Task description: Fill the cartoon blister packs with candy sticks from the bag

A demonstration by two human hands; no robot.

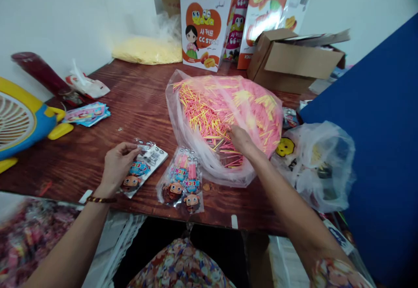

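Note:
My left hand (116,166) is closed on a small printed plastic pouch (143,166) that lies on the brown wooden table (140,100). My right hand (241,139) reaches into a large clear bag (225,118) full of thin pink and yellow sticks; its fingers are buried among the sticks. Two filled pouches with cartoon faces (183,183) lie on the table between my hands, near the front edge.
A yellow and blue fan (19,122) sits at the left edge, with loose pouches (86,113) beside it. CC Stick cartons (205,18) and an open cardboard box (294,59) stand at the back. A crumpled clear bag (320,166) and a blue panel (385,127) are on the right.

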